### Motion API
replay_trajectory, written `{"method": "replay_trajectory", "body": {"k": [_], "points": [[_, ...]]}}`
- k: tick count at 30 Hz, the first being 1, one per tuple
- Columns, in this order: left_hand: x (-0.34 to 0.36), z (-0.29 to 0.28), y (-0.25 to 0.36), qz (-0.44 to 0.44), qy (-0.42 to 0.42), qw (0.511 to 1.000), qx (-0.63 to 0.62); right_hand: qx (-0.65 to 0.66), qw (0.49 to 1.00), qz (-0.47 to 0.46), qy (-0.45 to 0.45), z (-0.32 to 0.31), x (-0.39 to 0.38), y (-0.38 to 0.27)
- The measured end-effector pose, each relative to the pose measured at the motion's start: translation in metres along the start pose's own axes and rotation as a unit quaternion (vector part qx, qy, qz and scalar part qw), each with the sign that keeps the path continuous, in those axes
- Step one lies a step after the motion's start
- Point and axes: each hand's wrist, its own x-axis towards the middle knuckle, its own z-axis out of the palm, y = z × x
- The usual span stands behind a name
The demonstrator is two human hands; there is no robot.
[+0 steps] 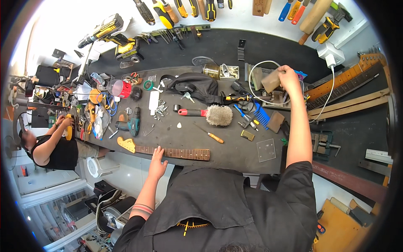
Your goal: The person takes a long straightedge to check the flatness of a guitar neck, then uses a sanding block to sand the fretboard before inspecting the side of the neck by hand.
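My left hand [158,161] rests on a guitar neck [187,154], its fingers stretched across the dark fretboard. The neck lies flat along the bench's front edge, its pale headstock [126,144] to the left. My right hand [286,77] is raised at the back right, gripping a flat brownish piece [270,83], perhaps sandpaper, near a looped white cable [252,90]. Below it lie a blue comb-like tool [261,114] and a brown block [276,121]. Between my hands are a fluffy red-handled brush [218,114], a wooden-handled file [214,137] and a clear square plate [265,150].
The dark bench [159,130] also bears a teal drill [132,124], a black bag [189,88], screws [158,108] and clutter. Tools hang on the wall [231,21]. Another person [54,147] works at the left. A vise [322,147] and more guitar necks [348,80] are at the right.
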Motion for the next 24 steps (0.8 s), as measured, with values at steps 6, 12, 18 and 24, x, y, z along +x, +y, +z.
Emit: {"method": "replay_trajectory", "body": {"k": [6,12,18,24], "points": [[0.003,-0.004,0.000,-0.014,-0.022,1.000,0.010,-0.008,0.998,-0.009,-0.065,-0.023,-0.026,0.020],[0.025,-0.040,0.065,-0.014,-0.077,0.992,-0.101,0.171,0.978,-0.091,-0.078,0.005,-0.126,0.019],[0.010,-0.068,0.191,0.251,0.023,0.956,-0.147,0.119,0.930,-0.204,-0.281,0.140,-0.258,-0.023],[-0.012,-0.046,0.164,0.186,-0.021,0.981,-0.049,0.368,0.823,-0.008,-0.432,0.242,-0.334,-0.035]]}}
